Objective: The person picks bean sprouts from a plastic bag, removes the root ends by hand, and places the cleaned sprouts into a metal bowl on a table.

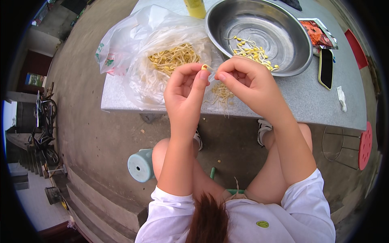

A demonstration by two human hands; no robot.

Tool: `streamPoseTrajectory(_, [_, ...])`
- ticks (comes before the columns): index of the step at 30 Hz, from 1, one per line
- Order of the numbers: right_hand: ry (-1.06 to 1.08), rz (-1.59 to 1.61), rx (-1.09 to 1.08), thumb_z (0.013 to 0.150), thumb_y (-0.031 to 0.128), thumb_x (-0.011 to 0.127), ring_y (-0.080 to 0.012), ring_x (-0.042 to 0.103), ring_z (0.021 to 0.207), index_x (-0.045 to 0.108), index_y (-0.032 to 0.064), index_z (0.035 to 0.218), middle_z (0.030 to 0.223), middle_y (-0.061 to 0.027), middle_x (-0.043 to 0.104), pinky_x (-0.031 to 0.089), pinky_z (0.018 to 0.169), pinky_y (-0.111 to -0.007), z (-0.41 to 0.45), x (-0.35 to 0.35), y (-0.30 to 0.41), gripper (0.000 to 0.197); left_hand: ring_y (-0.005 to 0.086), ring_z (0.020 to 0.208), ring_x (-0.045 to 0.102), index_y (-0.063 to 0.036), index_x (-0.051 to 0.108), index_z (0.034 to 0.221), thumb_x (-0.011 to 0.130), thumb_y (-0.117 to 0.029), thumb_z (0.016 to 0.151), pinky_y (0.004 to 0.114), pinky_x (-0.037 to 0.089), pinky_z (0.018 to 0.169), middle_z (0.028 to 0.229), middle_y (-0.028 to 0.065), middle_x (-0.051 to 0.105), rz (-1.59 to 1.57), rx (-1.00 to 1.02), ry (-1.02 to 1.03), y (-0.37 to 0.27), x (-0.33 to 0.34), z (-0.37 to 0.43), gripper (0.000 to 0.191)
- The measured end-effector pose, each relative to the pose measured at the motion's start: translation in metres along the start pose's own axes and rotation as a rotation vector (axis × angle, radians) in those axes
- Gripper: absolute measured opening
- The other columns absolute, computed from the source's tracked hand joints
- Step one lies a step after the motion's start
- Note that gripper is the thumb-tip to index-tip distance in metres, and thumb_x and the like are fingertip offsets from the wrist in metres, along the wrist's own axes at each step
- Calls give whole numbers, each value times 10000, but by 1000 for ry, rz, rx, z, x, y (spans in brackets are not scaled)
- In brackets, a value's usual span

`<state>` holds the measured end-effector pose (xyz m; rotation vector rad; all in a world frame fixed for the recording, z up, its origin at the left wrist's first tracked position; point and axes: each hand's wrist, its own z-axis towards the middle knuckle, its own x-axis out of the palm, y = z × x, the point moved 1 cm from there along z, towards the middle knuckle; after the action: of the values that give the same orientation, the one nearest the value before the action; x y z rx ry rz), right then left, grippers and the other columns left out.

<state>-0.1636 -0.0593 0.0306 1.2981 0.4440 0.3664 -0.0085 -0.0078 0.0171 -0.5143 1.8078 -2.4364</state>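
Observation:
My left hand (188, 88) pinches the yellow head of a soybean sprout (204, 66) between thumb and forefinger. Close on its right, my right hand (243, 80) has thumb and forefinger together at the sprout's thin tail end. Behind my left hand, a pile of soybean sprouts (174, 57) lies in a crumpled clear plastic bag (136, 82). A wide stainless steel basin (291, 48) holds a smaller heap of sprouts (252, 51) beyond my right hand. Thin root ends (223, 92) lie loose on the grey stone table (304, 100) below my hands.
A yellow container (195, 8) stands behind the bag. Right of the basin are a red foil packet (317, 32), a smartphone (325, 69) and a crumpled white tissue (341, 98). A light blue plastic stool (140, 165) and a red-topped stool (365, 145) stand beside me.

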Motion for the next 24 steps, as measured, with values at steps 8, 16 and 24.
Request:
streamPoseTrajectory(8, [-51,-51,-66,916,113,665,-52,491,671,661,-2,902,748,4,571,415,595,-227,0,4,-5,115,105,813,585,-7,631,1048,647,-103,962,251,481,769,893,36,647,-64,-25,35,5,2,1,130])
streamPoseTrajectory(16, [107,246,203,945,108,637,-27,503,675,669,-5,907,740,41,577,417,605,-206,2,3,4,123,102,788,561,-11,637,1024,632,-117,976,253,453,739,850,26,622,-112,-88,52,-1,-1,2,117])
streamPoseTrajectory(24, [68,159,125,926,109,644,-13,499,649,664,-7,879,728,48,582,410,581,-196,1,8,-8,127,92,785,575,-2,645,1017,635,-98,971,246,465,728,878,22,631,-5,-14,26,-2,-1,-1,108])
